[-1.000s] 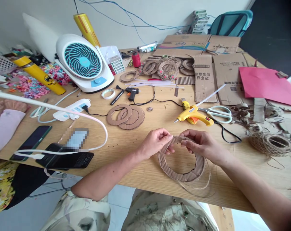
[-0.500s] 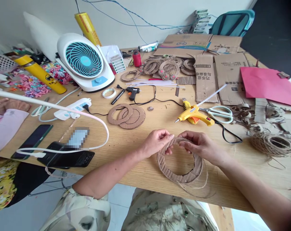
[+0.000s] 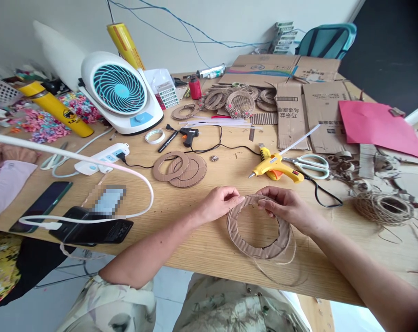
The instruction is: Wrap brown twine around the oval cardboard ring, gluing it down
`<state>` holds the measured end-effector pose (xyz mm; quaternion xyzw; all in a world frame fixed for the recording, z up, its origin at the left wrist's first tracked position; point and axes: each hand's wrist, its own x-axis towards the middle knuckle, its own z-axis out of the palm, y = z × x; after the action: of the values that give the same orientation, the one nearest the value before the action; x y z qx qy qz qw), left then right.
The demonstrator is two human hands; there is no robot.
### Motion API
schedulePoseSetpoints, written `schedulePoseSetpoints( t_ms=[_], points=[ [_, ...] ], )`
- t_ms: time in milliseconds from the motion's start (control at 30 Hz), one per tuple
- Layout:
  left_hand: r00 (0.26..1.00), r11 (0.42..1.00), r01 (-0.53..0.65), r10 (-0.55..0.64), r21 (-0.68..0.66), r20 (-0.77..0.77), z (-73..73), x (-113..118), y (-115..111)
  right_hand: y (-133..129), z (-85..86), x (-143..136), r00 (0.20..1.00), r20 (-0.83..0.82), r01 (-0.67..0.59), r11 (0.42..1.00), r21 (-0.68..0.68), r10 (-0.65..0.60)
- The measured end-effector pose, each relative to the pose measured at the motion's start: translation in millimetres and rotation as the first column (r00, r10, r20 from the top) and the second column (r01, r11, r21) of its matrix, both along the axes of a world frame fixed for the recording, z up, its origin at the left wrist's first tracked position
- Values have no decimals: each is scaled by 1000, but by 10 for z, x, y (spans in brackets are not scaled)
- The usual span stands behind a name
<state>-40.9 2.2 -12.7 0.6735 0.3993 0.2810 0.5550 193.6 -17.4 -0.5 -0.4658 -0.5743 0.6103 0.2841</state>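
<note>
A cardboard ring [image 3: 259,251] is held tilted at the table's front edge, with thin twine [image 3: 291,258] along its rim and a loose length hanging at its lower right. My left hand [image 3: 226,201] pinches the ring's upper left rim between thumb and fingers. On the upper right rim, my right hand [image 3: 281,205] is closed, its thumb and fingers gripping cardboard and twine. Beyond the hands lies a yellow glue gun [image 3: 274,166] beside white-handled scissors [image 3: 312,166]. A twine roll [image 3: 383,208] rests at the right.
Flat cardboard rings [image 3: 186,169], a black glue gun [image 3: 189,136], tape and a pen lie mid-table. At the left are a fan [image 3: 119,92], a power strip [image 3: 101,159], phones, a white cable and another person's arm [image 3: 8,184]. Cardboard sheets [image 3: 293,120] lie at the back.
The camera view has shifted slightly. My left fingers have drawn back from the ring's inner opening, and the ring appears tilted slightly differently. Both hands still hold it.
</note>
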Motion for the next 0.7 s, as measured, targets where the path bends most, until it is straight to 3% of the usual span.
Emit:
schedulePoseSetpoints(
  t_ms=[100, 200, 333, 400, 567, 700],
  points=[
    [998, 998, -42, 44, 48, -35, 3, -26, 30, 19, 26, 59, 998, -23, -64, 998, -21, 64],
    [992, 994, -106, 107, 24, -59, 28, -68, 63, 61, 56, 203, 974, -27, -228, 967, -112, 227],
    [989, 993, -120, 120, 10, -88, 35, -133, 114, 118, 90, 408, 929, 86, -323, 901, -290, 361],
    [983, 991, -121, 128, 57, -130, 25, -149, 131, 137, 107, 477, 907, 169, -338, 905, -259, 387],
    [935, 963, -60, 146, 263, -324, 40, -140, 98, 181, 149, 605, 932, 263, -266, 964, 25, 250],
    [827, 906, 59, 191, 420, -528, 111, -156, 10, 196, 242, 650, 977, 184, -131, 985, 112, 109]
  ],
)
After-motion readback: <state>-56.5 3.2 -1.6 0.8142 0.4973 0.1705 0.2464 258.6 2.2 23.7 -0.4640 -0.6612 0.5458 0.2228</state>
